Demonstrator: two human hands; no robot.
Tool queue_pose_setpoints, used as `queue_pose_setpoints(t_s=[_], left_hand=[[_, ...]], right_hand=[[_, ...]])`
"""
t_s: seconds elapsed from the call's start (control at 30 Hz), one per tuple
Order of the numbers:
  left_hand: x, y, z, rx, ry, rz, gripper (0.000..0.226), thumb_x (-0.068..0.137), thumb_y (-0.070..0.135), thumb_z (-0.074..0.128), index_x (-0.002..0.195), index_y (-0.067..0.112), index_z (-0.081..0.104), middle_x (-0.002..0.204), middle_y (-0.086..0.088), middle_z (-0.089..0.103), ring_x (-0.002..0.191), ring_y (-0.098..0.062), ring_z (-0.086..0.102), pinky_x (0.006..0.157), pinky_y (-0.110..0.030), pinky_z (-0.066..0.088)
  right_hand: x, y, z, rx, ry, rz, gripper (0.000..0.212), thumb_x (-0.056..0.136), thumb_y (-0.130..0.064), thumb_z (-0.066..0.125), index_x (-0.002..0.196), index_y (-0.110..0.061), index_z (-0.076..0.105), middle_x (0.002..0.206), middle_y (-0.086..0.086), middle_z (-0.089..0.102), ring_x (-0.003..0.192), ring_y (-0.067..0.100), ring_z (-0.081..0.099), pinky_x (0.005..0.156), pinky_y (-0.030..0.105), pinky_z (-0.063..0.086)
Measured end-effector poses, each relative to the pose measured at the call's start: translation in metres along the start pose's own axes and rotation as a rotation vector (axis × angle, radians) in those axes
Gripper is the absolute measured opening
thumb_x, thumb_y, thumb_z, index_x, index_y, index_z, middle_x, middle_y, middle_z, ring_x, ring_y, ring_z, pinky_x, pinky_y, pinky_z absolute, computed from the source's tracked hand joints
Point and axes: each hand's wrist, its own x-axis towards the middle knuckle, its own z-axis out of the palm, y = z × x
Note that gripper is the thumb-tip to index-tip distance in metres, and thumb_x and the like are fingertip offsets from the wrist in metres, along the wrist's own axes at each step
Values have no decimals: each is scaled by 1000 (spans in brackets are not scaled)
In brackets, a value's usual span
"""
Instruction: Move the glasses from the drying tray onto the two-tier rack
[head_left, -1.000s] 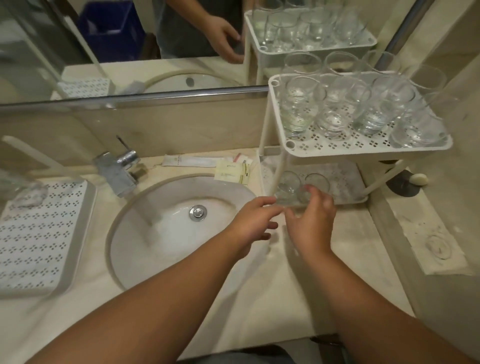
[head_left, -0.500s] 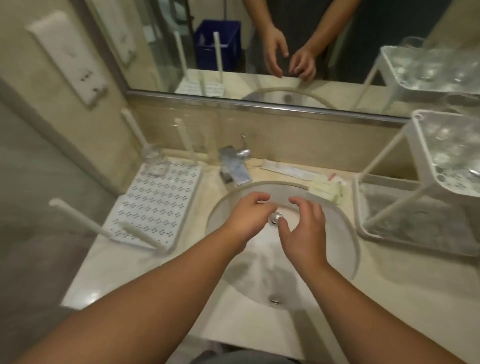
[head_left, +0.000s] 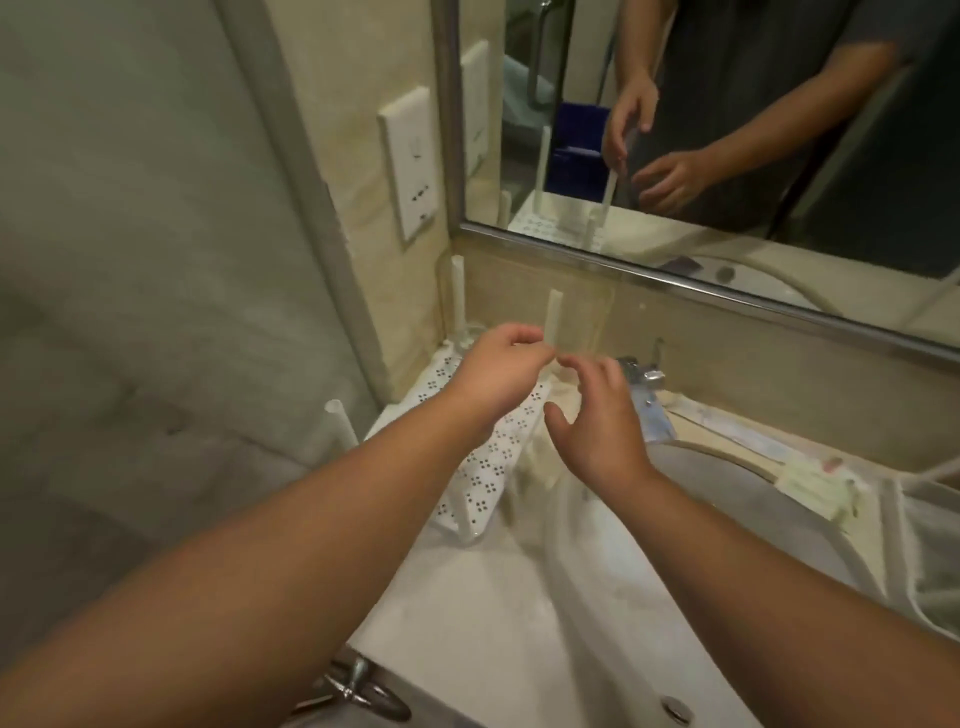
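Both hands empty: left hand (head_left: 501, 374) loosely curled, right hand (head_left: 597, 421) spread, over drying tray (head_left: 480, 475); last glass (head_left: 470, 335) sits at tray's far-left corner, beyond left hand, which is nearer

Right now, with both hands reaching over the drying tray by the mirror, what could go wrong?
1. The left hand and right hand reach between the upright white posts of the drying tray; a knuckle could knock one.
2. The glass at the back corner is clear and blurred here, so its rim is easy to misjudge, and the grip may slip.
3. The faucet sits just right of the right hand; a glass swung back toward the rack could clip it.
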Motion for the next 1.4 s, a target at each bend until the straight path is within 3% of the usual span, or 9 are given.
queue_pose_setpoints(t_s=[0.13,0.27,0.37,0.53,0.7,0.9,1.07,1.23,1.4], left_hand=[[18,-7,-32,-59,78,-65,28,92,26,61,120,23,63,104,3,66,88,-18,65,67,-28,46],[30,-26,-52,-176,131,-205,11,95,25,59,106,28,60,94,4,62,81,-18,63,66,-30,46],[37,-40,-64,-237,173,-297,7,97,21,55,98,27,58,91,2,58,78,-19,62,64,-30,47],[47,-53,-77,-247,221,-359,32,95,22,56,128,22,54,97,0,58,91,-23,67,71,-33,51],[48,-60,-86,-299,197,-390,35,96,23,57,130,20,53,96,0,54,87,-22,63,69,-32,48],[49,-70,-90,-331,190,-447,27,98,24,55,124,17,55,101,-1,54,89,-22,66,70,-32,51],[47,-79,-88,-363,189,-475,12,96,24,55,107,19,58,98,-2,56,87,-22,67,72,-34,54],[40,-82,-86,-397,190,-497,3,94,25,59,94,22,58,98,-3,58,82,-23,68,81,-39,57],[26,-79,-85,-485,169,-514,5,95,25,58,96,21,57,105,-5,58,81,-28,71,73,-41,60]], right_hand=[[38,-8,23,-67,-132,-68,53,82,-20,71,131,-22,53,127,2,48,93,17,57,80,28,42],[68,-16,56,-104,-244,-99,55,84,-21,69,134,-24,48,130,2,45,81,17,57,75,28,42],[87,-21,80,-184,-321,-119,62,85,-23,69,141,-25,42,138,6,44,104,25,59,80,29,43],[121,-24,112,-309,-445,-46,74,85,-21,66,149,-30,30,153,14,31,125,33,52,97,39,45],[144,-23,135,-368,-536,43,76,88,-17,59,153,-31,23,161,17,14,140,32,36,102,35,41],[147,-21,143,-424,-500,-19,61,87,-32,67,140,-27,37,139,18,40,108,34,59,87,38,50],[134,-22,138,-509,-548,-69,46,86,-35,68,123,-25,43,123,15,46,80,30,58,68,36,51],[115,-22,124,-583,-599,-110,42,88,-38,64,121,-26,41,117,11,44,78,30,58,61,33,45],[104,-28,98,-580,-579,-152,38,86,-39,65,115,-27,42,114,10,48,78,27,59,62,33,45]])
